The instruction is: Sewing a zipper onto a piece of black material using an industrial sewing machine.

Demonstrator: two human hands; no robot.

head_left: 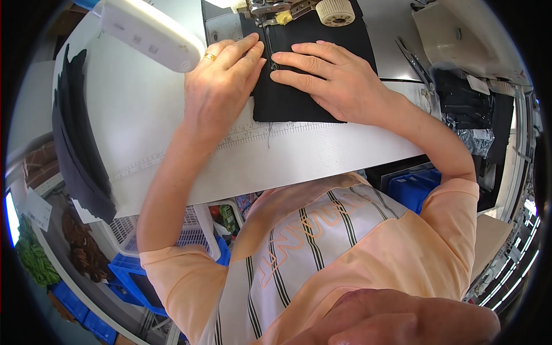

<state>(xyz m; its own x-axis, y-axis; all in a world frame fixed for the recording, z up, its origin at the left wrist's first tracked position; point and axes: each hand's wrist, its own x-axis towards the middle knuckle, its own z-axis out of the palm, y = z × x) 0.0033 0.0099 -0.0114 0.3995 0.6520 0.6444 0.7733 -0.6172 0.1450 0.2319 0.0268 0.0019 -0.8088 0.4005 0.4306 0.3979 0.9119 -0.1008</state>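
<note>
A black cloth panel lies under the needle area of a sewing machine, with a dark zipper running lengthwise along it. My left hand, with a gold ring on one finger, rests at the panel's left edge beside the zipper. Its fingers are stretched out close together, their tips on the cloth. To the right of the zipper, my right hand lies flat on the panel with its fingers apart, two fingertips close to the zipper's near end. The undersides of both hands are hidden.
A white lamp-like device overhangs the table's left side. Dark cloth strips hang over the left edge. Scissors and plastic-wrapped black pieces lie at right. A ruler strip crosses the tabletop; a white basket stands below.
</note>
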